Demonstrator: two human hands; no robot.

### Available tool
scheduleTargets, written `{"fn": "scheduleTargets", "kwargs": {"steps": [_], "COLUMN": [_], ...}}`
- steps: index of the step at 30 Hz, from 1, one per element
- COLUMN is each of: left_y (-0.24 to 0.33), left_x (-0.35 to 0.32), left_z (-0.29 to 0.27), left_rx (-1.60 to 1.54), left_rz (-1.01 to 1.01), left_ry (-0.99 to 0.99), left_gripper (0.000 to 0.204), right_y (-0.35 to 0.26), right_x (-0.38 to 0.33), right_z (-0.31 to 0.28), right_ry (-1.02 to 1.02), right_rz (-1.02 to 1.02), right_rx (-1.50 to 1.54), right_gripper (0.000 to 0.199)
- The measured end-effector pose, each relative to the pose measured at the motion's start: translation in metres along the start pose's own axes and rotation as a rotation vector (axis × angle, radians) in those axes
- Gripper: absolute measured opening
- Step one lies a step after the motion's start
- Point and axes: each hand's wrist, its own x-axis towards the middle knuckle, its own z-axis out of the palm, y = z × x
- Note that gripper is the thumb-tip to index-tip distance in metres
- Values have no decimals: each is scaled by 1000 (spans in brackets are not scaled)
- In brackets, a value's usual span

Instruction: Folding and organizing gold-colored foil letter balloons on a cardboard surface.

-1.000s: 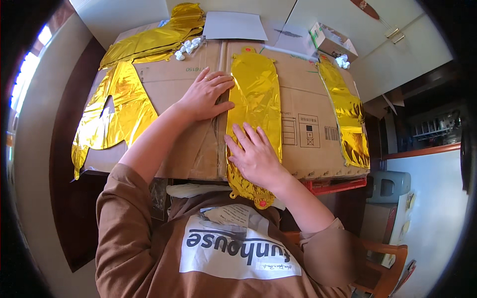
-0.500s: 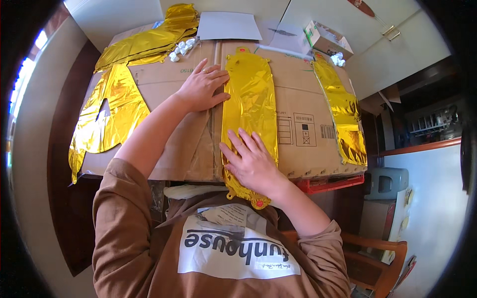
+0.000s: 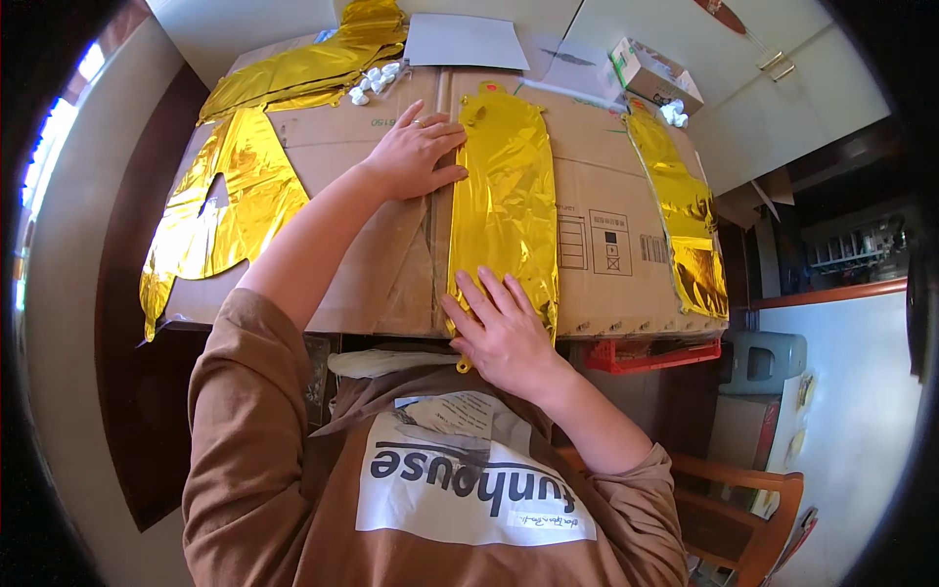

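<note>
A long, flat, gold foil balloon (image 3: 504, 186) lies lengthwise before me on flattened cardboard (image 3: 372, 284). My left hand (image 3: 416, 157) is spread beside its upper left edge, fingertips touching the foil and the palm over the cardboard. Flat on the near part of the balloon rests my right hand (image 3: 504, 333), its fingers outstretched and pointing away from me. That hand covers most of the near end, where a small tab pokes out at the left. Neither hand grips anything.
An A-shaped gold foil piece (image 3: 235, 196) lies at left, with stacked gold foil (image 3: 303, 73) behind it. Another gold strip (image 3: 675, 205) is at right. White crumpled bits (image 3: 377, 80), a white sheet (image 3: 468, 42) and a small box (image 3: 655, 73) sit at the back.
My right hand has slid down the balloon toward me, covering its near end. My left hand stays at the upper left edge. The whole view has shifted slightly.
</note>
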Motion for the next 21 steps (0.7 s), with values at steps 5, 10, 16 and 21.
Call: {"fn": "scheduleTargets", "kwargs": {"steps": [5, 10, 16, 21], "left_y": [0, 2, -1, 19], "left_x": [0, -1, -6, -15], "left_z": [1, 0, 5, -9], "left_rx": [4, -24, -195, -242], "left_rz": [1, -21, -69, -44], "left_ry": [4, -4, 148, 272], "left_gripper": [59, 60, 56, 48], "right_y": [-11, -14, 5, 92], "right_x": [-10, -16, -14, 8], "right_z": [-1, 0, -15, -36], "right_ry": [-28, -1, 167, 195], "right_rz": [10, 20, 44, 185], "right_rx": [-7, 0, 179, 32], "right_gripper": [60, 62, 54, 47]}}
